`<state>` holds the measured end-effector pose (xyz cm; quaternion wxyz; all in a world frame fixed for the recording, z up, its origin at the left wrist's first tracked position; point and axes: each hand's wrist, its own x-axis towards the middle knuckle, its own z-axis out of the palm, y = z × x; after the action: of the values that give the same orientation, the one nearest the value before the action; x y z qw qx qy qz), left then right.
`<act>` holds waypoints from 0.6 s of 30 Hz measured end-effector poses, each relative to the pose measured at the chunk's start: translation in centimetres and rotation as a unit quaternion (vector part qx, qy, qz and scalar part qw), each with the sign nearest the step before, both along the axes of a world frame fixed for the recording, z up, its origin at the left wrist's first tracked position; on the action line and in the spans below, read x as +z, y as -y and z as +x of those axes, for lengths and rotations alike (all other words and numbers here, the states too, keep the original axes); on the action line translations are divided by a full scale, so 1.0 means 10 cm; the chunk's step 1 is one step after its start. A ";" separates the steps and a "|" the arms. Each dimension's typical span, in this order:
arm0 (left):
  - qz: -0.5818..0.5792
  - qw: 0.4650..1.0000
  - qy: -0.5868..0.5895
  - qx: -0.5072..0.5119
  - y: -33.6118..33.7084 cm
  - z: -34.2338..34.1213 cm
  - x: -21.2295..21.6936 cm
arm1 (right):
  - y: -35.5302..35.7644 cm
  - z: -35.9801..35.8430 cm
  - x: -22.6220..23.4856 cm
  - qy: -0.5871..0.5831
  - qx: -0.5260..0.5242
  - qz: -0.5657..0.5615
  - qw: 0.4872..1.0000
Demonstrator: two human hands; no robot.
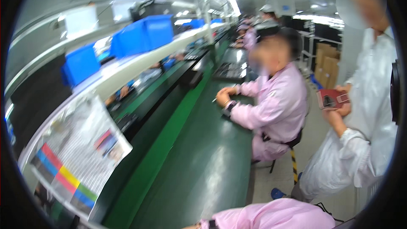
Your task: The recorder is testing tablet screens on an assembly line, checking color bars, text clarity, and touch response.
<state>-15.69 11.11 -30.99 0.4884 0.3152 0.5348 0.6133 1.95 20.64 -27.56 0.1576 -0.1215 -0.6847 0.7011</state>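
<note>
Along the lower edge lies a pink sleeve [271, 215] with a dark wristband [210, 224], apparently my right arm. Only a sliver of my right hand [193, 226] shows past the band. Its fingers are cut off by the frame, so any hold is hidden. My left hand is out of the picture. Nearest to the arm is a long, shiny dark green work surface [199, 169], running away from me.
A seated co-worker in pink [275, 97] has both hands together over the bench. At right, a person in white [360, 114] holds a dark red item [333, 99]. Blue bins [159, 32] sit on a shelf; a printed sheet [85, 152] hangs at left. Black trays [231, 71] lie farther along.
</note>
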 end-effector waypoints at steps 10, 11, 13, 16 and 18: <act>0.047 0.985 0.015 -0.163 -1.19 0.92 -0.33 | -0.33 1.26 0.38 0.105 -0.160 0.074 0.979; 0.048 0.985 0.022 -0.167 -1.24 0.96 -0.34 | -0.33 1.30 0.39 0.109 -0.166 0.074 0.977; 0.045 0.984 0.034 -0.169 -1.28 1.01 -0.35 | -0.31 1.33 0.40 0.113 -0.172 0.070 0.976; 0.034 0.985 0.045 -0.163 -1.25 0.98 -0.37 | -0.27 1.29 0.37 0.113 -0.170 0.059 0.977; 0.021 0.987 0.046 -0.151 -1.18 0.87 -0.39 | -0.23 1.19 0.30 0.107 -0.162 0.047 0.980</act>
<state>-7.00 22.88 -34.86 0.5930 0.3741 0.4444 0.5576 13.81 22.97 -24.52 0.2002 -0.2972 -0.7011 0.6164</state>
